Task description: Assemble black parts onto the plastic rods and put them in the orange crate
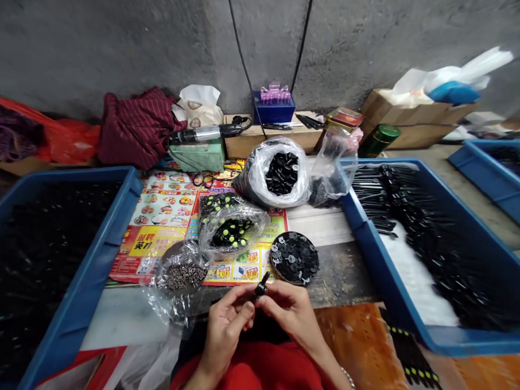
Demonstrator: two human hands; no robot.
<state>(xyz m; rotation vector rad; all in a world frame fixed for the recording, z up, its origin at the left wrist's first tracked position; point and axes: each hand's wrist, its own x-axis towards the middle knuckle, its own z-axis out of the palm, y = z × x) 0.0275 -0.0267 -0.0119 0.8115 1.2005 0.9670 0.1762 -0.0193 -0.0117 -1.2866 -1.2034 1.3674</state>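
My left hand point(226, 326) and my right hand point(289, 317) meet above my lap, pinching a small black plastic part point(261, 288) between their fingertips. Just beyond them, a round tray of flat black plastic pieces point(294, 257) sits on the table edge. A clear bag of small metal screws point(183, 275) lies near my left hand. Behind it are a clear bag of black parts with yellow-green dots point(231, 231) and a white-tinged bag of black parts point(280, 173).
Blue crates of black parts stand on my left point(81, 285) and right point(370, 240), with another at far right point(494, 165). A printed flyer point(164, 214) covers the table. An electric screwdriver point(206, 134) rests at the back against a concrete wall point(120, 39).
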